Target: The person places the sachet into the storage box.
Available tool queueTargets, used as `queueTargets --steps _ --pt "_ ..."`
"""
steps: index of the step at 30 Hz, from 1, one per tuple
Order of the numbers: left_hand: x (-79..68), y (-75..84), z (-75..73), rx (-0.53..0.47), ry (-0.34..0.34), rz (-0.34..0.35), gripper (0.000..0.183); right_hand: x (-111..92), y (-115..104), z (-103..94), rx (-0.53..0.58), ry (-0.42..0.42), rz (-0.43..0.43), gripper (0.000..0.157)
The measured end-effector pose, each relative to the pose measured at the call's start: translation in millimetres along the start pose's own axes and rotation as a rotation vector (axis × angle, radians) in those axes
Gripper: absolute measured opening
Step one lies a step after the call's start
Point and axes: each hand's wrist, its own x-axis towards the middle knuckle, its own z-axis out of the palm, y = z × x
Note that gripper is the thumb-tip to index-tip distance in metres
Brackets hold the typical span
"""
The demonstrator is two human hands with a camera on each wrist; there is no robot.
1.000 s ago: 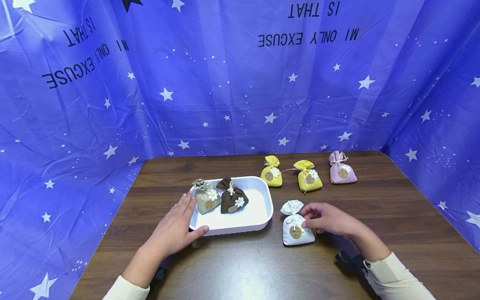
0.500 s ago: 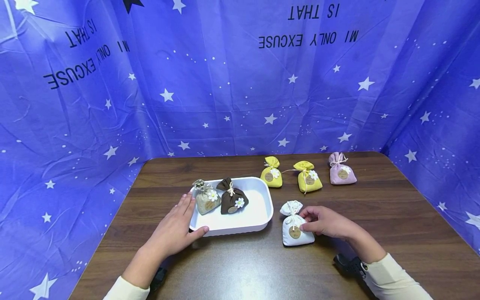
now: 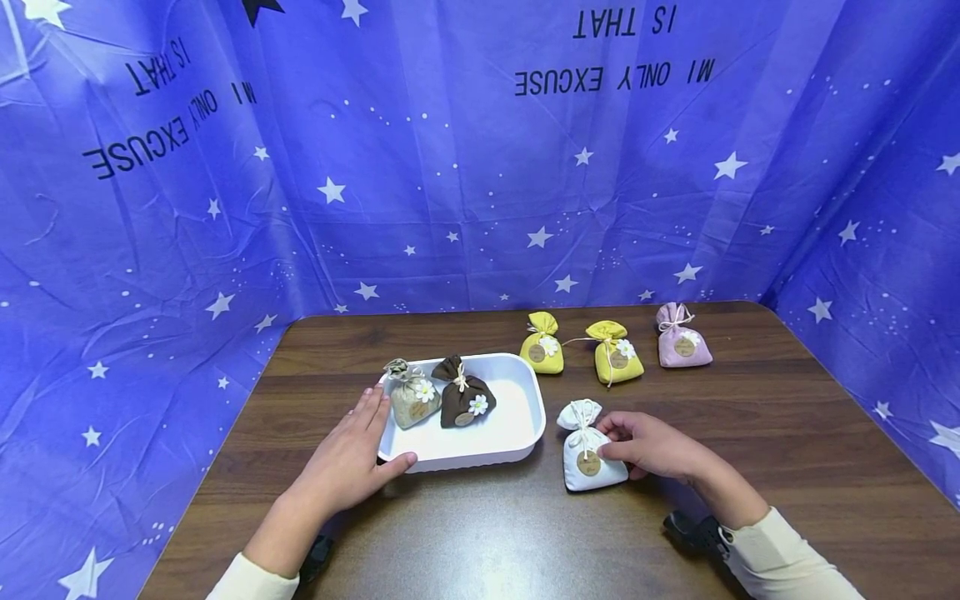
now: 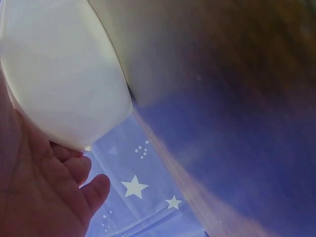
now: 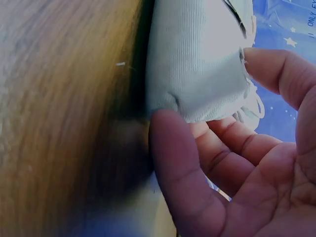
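Note:
A white drawstring sachet [image 3: 576, 479] with a round tan label lies right of the white tray [image 3: 517, 412]. My right hand [image 3: 652, 447] pinches its right side. In the right wrist view the thumb [image 5: 271, 66] presses the front of the sachet [image 5: 192, 64], with fingers at its lower edge and behind. My left hand [image 3: 345, 458] lies along the tray's left end, fingers extended and thumb over the front rim. The left wrist view shows its fingers [image 4: 96, 190] beside the pale tray wall [image 4: 64, 64]. Inside the tray are a beige sachet [image 3: 412, 407] and a dark brown sachet [image 3: 457, 404].
Toward the back of the wooden table [image 3: 480, 533] sit two yellow sachets, one on the left [image 3: 551, 364] and one nearer the middle [image 3: 630, 368], plus a pink sachet [image 3: 686, 360] at the right. A blue star-print curtain [image 3: 450, 167] hangs behind and along both sides.
The right thumb has come down onto the white sachet's front, covering its flower, and the hand now grips it. The sachet has shifted slightly left. My left hand stays put.

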Motion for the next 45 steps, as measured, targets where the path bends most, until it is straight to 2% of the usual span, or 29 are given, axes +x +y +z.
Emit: queueTargets --steps 5,14,24,31,39,45 --pt "0.2 -0.2 -0.1 0.003 0.003 0.003 0.097 -0.4 -2.7 1.1 -0.005 0.005 0.010 0.024" --pt "0.1 -0.8 1.2 0.000 0.009 0.006 0.097 0.9 -2.4 4.2 -0.002 0.000 -0.040 0.021" --pt "-1.9 -0.7 2.2 -0.009 0.012 0.004 0.098 2.4 -3.5 2.4 -0.004 0.040 -0.052 0.019" --pt "-1.1 -0.7 1.2 -0.005 0.001 -0.004 0.098 3.8 -11.9 -0.4 0.001 0.064 -0.083 0.022" --pt "-1.0 -0.7 0.3 -0.004 -0.002 -0.008 0.097 10.0 -21.9 -7.3 -0.050 0.109 -0.135 0.021" --pt "-0.8 -0.8 0.7 -0.003 0.001 -0.004 0.098 14.6 -32.8 -11.0 -0.060 0.108 -0.139 0.020"
